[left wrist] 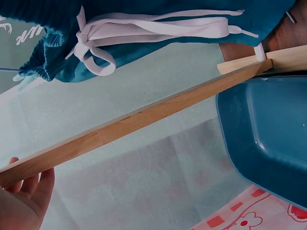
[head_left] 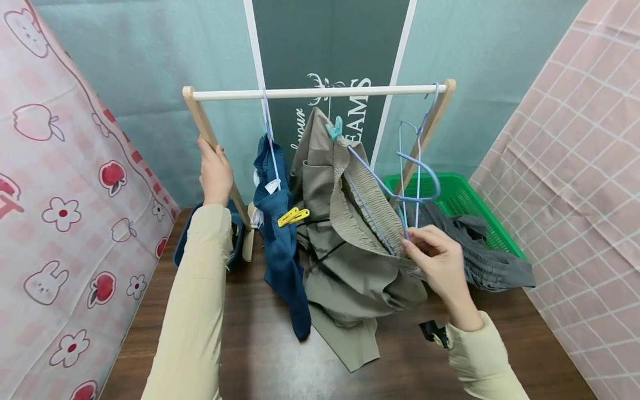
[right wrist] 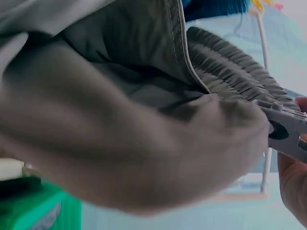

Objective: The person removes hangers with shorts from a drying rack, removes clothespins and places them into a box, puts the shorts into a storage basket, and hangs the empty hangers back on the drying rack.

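Observation:
My left hand [head_left: 216, 173] grips the left wooden post [left wrist: 120, 124] of the drying rack, fingers wrapped around it. On the right, my right hand [head_left: 440, 258] pinches a pale purple clothespin [right wrist: 292, 143] at the waistband edge of grey-green trousers [head_left: 360, 278]. The gathered waistband [right wrist: 230, 62] lies along a blue-purple hanger [head_left: 372, 172], whose hook is tilted right, off the rail. A teal clothespin [head_left: 335, 129] clamps the waistband's far end. In the right wrist view, a blurred fold of the trousers fills the foreground.
Blue trousers [head_left: 280, 222] with a yellow clothespin [head_left: 293, 216] hang from the white rail [head_left: 320, 93]. Other hangers [head_left: 418, 150] hang at its right end. A blue basin [left wrist: 268, 129] stands left; a green basket [head_left: 452, 191] with dark grey clothing [head_left: 492, 266] stands right.

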`<state>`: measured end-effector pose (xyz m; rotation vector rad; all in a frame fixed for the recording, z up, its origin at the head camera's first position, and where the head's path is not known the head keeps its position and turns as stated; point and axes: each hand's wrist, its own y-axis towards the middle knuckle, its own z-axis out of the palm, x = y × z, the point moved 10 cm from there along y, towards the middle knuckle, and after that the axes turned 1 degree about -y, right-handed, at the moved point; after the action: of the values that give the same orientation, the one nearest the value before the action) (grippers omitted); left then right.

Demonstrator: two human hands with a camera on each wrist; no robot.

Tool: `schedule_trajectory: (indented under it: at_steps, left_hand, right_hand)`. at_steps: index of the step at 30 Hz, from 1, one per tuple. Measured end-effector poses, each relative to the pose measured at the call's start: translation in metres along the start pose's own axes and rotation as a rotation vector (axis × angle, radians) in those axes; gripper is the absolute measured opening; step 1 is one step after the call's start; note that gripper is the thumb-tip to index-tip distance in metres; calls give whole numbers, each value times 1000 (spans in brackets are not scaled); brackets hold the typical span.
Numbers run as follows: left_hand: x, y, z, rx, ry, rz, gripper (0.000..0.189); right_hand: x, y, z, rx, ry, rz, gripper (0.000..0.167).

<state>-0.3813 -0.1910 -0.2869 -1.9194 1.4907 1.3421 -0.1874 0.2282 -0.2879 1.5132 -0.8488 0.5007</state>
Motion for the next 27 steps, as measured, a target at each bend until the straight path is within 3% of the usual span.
schedule_trajectory:
  at_steps: [5, 12, 20, 27]
  left_hand:
    - [-1, 0, 0, -5, 4, -3, 50]
    - [1, 0, -1, -3, 15, -18, 50]
    - [2, 0, -3, 1, 5, -36, 50]
    - [3, 0, -2, 0, 6, -41, 50]
  right_hand:
    - [4, -1, -35, -110, 145, -82, 24]
    - [9, -2, -82, -256, 285, -97, 17]
    - [23, -9, -120, -300, 401, -172, 19]
    - [24, -17, -157, -352, 504, -145, 17]
